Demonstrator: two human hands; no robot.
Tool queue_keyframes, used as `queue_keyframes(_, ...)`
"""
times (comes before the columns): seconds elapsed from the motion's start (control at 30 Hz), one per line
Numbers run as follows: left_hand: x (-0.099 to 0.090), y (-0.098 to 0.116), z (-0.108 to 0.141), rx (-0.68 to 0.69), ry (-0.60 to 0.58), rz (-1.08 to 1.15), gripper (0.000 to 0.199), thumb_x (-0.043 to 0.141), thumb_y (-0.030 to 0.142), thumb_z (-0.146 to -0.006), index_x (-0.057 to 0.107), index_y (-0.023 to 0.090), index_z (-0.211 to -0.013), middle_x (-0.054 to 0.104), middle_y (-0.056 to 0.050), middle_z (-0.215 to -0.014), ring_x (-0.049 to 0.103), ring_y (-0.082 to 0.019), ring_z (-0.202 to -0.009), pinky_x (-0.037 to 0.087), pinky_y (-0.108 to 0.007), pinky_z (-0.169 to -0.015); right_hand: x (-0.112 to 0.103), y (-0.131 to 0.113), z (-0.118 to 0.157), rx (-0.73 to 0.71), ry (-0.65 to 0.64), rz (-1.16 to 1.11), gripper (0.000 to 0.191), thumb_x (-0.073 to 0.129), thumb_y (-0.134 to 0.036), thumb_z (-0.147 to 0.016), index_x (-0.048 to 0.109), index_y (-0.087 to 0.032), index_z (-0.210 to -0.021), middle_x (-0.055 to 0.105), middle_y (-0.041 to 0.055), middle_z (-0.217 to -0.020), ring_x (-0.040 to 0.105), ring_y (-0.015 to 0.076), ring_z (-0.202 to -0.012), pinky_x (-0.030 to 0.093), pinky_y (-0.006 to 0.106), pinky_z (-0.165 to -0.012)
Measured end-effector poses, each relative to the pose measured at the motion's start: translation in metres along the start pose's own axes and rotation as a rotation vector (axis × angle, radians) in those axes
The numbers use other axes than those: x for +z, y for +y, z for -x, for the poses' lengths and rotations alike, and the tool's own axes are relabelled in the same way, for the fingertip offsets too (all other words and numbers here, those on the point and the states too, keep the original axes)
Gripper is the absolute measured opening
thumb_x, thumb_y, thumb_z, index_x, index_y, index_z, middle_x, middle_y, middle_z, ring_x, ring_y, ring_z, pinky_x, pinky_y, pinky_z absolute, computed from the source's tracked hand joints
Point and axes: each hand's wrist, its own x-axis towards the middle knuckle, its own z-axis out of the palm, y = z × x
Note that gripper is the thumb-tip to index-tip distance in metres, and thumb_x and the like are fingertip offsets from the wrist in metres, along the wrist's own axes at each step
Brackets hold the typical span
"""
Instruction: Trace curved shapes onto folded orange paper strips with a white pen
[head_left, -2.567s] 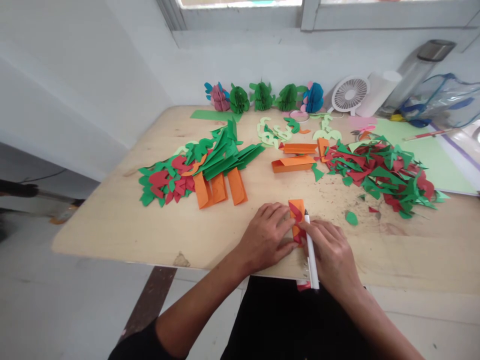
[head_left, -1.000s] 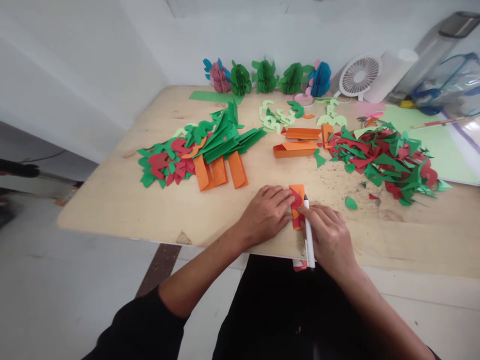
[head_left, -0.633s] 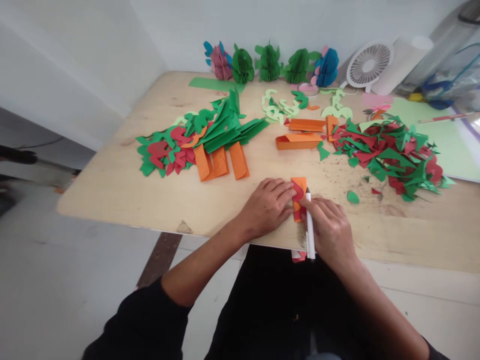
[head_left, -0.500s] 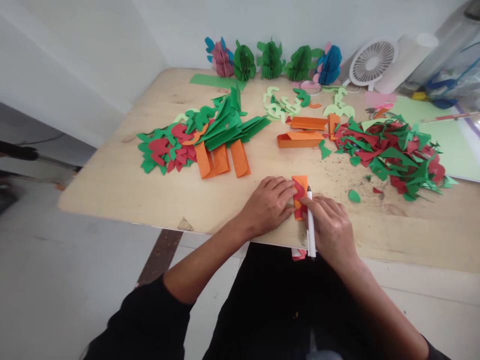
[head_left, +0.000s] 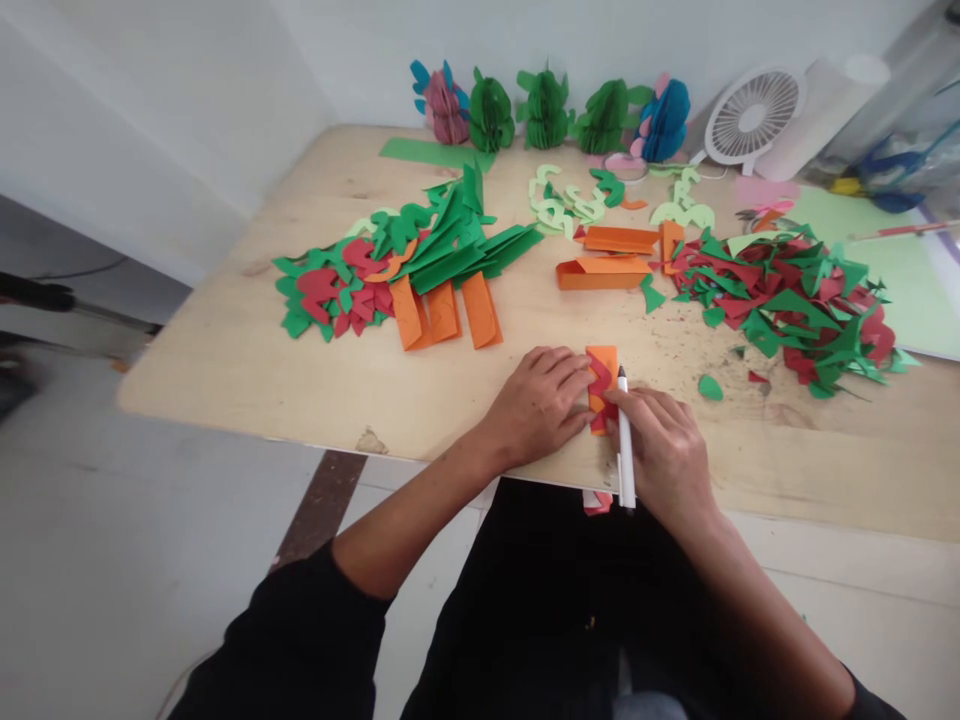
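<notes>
An orange paper strip (head_left: 609, 356) lies near the table's front edge, with a red curved paper piece (head_left: 602, 375) on top of it. From the left, my left hand (head_left: 541, 403) rests flat on the table, its fingertips on the left edge of the papers. My right hand (head_left: 664, 440) is closed around a white pen (head_left: 626, 450), whose dark tip points away from me. A finger of that hand also touches the red piece on its right side. Part of the papers is hidden under my fingers.
Folded orange papers (head_left: 481, 312) and green papers (head_left: 450, 255) lie at the left. Green and red scraps (head_left: 802, 300) are heaped at the right. Paper figures (head_left: 546, 112) and a white fan (head_left: 752, 118) stand at the back. Two orange strips (head_left: 606, 274) lie at centre.
The view has shifted slightly. Both hands remain at the orange and red papers, with the pen still in my right hand.
</notes>
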Motion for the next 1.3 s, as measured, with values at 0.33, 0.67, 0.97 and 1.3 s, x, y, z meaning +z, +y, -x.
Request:
queue_keyframes(0.33,-0.0002,-0.0005,-0.0002,-0.014,-0.013,0.018,0.038,0.053,0.037,-0.095,0.061,0.011,-0.122,0.06,-0.013,-0.136,0.052,-0.029,-0.124,0.038,-0.046,-0.109,0.0,0.0005,0.0008,0.002,0.0,-0.006,0.034,0.046,-0.016,-0.094,0.061,-0.018,-0.125,0.071,0.0102,-0.097,0.063,0.0264,-0.099,0.045,0.038,-0.078)
queue_keyframes(0.67,-0.0036,0.0012,-0.0012,-0.023,-0.026,0.022,0.038,0.056,0.035,-0.094,0.06,0.01,-0.123,0.06,-0.012,-0.134,0.051,-0.029,-0.125,0.038,-0.045,-0.109,0.0008,-0.0005,0.001,0.006,0.006,-0.009,0.032,0.047,-0.015,-0.094,0.062,-0.018,-0.122,0.071,0.0101,-0.096,0.063,0.0258,-0.099,0.046,0.037,-0.079)
queue_keyframes(0.97,-0.0061,0.0004,-0.0036,-0.008,-0.043,0.007,0.037,0.057,0.035,-0.093,0.062,0.011,-0.121,0.06,-0.012,-0.135,0.052,-0.029,-0.123,0.039,-0.045,-0.109,0.0008,0.0001,-0.0001,0.004,0.009,-0.022,0.033,0.046,-0.017,-0.094,0.062,-0.019,-0.123,0.07,0.0097,-0.095,0.063,0.0252,-0.097,0.047,0.037,-0.078)
queue_keyframes(1.3,-0.0017,-0.0002,-0.0009,-0.024,-0.032,0.029,0.037,0.054,0.036,-0.094,0.06,0.014,-0.124,0.06,-0.012,-0.136,0.051,-0.029,-0.125,0.039,-0.047,-0.109,0.0007,-0.0013,0.0003,-0.007,0.003,-0.001,0.037,0.045,-0.015,-0.093,0.061,-0.019,-0.126,0.071,0.0104,-0.096,0.063,0.026,-0.097,0.046,0.039,-0.078)
